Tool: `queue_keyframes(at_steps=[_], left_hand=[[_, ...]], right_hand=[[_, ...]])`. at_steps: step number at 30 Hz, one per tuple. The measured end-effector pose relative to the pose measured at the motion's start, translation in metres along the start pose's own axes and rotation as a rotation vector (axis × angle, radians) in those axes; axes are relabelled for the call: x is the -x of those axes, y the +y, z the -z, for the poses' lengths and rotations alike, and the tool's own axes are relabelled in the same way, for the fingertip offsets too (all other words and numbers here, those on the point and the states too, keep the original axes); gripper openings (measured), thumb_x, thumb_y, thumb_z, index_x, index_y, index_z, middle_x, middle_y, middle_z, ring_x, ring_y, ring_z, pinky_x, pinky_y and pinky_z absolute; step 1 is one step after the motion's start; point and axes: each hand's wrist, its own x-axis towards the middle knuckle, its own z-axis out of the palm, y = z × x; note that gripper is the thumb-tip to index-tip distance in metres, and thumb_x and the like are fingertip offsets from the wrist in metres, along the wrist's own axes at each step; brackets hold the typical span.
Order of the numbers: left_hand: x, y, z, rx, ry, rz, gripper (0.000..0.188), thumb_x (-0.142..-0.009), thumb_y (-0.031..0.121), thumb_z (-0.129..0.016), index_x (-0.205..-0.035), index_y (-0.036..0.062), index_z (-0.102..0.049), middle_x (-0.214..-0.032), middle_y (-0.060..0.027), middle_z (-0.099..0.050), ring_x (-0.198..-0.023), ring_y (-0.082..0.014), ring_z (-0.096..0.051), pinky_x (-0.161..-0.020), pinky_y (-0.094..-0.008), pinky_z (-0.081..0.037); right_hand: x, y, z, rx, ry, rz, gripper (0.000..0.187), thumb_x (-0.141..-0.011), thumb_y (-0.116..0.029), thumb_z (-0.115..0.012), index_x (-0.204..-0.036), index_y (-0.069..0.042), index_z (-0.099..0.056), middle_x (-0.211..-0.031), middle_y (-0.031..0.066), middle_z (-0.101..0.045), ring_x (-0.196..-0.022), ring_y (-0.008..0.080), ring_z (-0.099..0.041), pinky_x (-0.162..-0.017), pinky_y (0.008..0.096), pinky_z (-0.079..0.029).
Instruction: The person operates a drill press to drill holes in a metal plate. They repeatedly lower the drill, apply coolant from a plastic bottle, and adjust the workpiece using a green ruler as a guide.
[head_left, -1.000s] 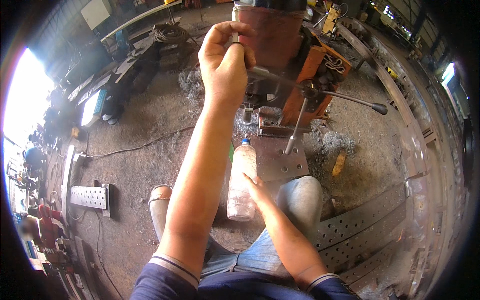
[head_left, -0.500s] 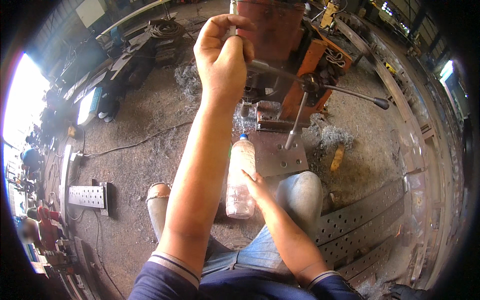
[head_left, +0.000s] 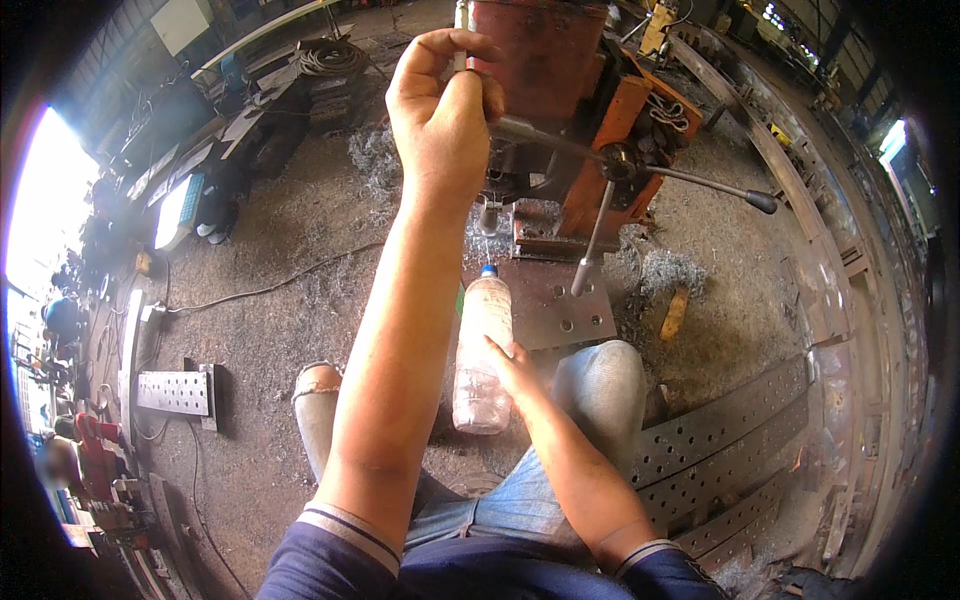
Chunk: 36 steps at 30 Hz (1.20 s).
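In my right hand (head_left: 513, 370) is a clear plastic bottle (head_left: 483, 350) with a blue cap, its fingers partly hidden behind it. The cap points away from me, toward the drill bit (head_left: 489, 218) of a red and orange drilling machine (head_left: 540, 60). What seems to be a fine jet of liquid shows between cap and bit. My raised left hand (head_left: 440, 110) is closed around a thin pale rod (head_left: 461, 18) in front of the machine. One of the machine's levers (head_left: 545, 137) runs up beside that hand; whether they touch is unclear. Below the bit lies a steel plate (head_left: 540, 295) with holes.
Two more levers (head_left: 705, 187) stick out from the hub. Metal shavings (head_left: 672, 272) litter the floor. Long perforated steel strips (head_left: 725, 440) lie at right, beside a long steel beam (head_left: 780, 170). A cable (head_left: 270, 290) crosses the floor at left, near a short perforated plate (head_left: 175, 393).
The bottle has shifted very slightly away from me, and my left hand slightly to the left. Both hands keep their hold.
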Motion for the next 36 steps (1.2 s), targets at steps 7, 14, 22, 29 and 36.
queue_keyframes(at_steps=[7,14,22,29,36], left_hand=[[0.001,0.0,-0.003,0.051,0.04,-0.018,0.03,-0.087,-0.012,-0.042,-0.106,-0.0018,-0.062,-0.093,-0.0098,-0.066,-0.063,-0.01,-0.055,-0.059,-0.0256,-0.046],[0.001,0.0,0.0,-0.014,0.007,-0.014,0.032,-0.088,-0.011,-0.042,-0.113,-0.001,-0.06,-0.109,-0.0144,-0.069,-0.067,-0.0129,-0.056,-0.064,-0.0282,-0.049],[0.002,-0.004,0.004,-0.013,0.012,-0.03,0.031,-0.088,-0.01,-0.042,-0.112,-0.0013,-0.061,-0.105,-0.0135,-0.069,-0.068,-0.013,-0.057,-0.065,-0.0277,-0.049],[0.003,-0.003,0.005,-0.031,0.018,-0.016,0.031,-0.089,-0.009,-0.042,-0.11,-0.0006,-0.062,-0.104,-0.0122,-0.069,-0.068,-0.0125,-0.056,-0.065,-0.0282,-0.05],[0.004,-0.005,0.006,-0.001,0.016,-0.023,0.03,-0.088,-0.01,-0.042,-0.11,-0.0007,-0.062,-0.103,-0.0119,-0.069,-0.069,-0.0128,-0.056,-0.065,-0.0286,-0.05]], right_hand=[[0.008,-0.007,-0.002,0.021,0.047,0.06,0.05,-0.097,-0.038,-0.074,-0.126,0.002,-0.067,-0.117,0.0113,-0.072,-0.105,0.0176,-0.067,-0.092,0.0326,-0.052],[0.002,-0.001,-0.002,-0.132,-0.048,0.038,0.05,-0.097,-0.035,-0.074,-0.129,0.002,-0.064,-0.118,0.012,-0.071,-0.105,0.0185,-0.068,-0.09,0.0338,-0.054],[0.003,-0.001,-0.001,-0.016,0.017,0.061,0.048,-0.097,-0.04,-0.073,-0.124,0.0,-0.07,-0.115,0.0102,-0.074,-0.105,0.0179,-0.067,-0.092,0.0334,-0.051],[-0.007,0.009,0.005,0.05,-0.015,0.044,0.063,-0.093,-0.046,-0.076,-0.13,0.003,-0.062,-0.126,0.0171,-0.068,-0.114,0.0249,-0.066,-0.097,0.0378,-0.052],[-0.01,0.013,0.006,0.055,-0.029,0.064,0.062,-0.093,-0.045,-0.075,-0.132,0.003,-0.063,-0.128,0.0168,-0.068,-0.116,0.0238,-0.065,-0.098,0.0367,-0.051]])
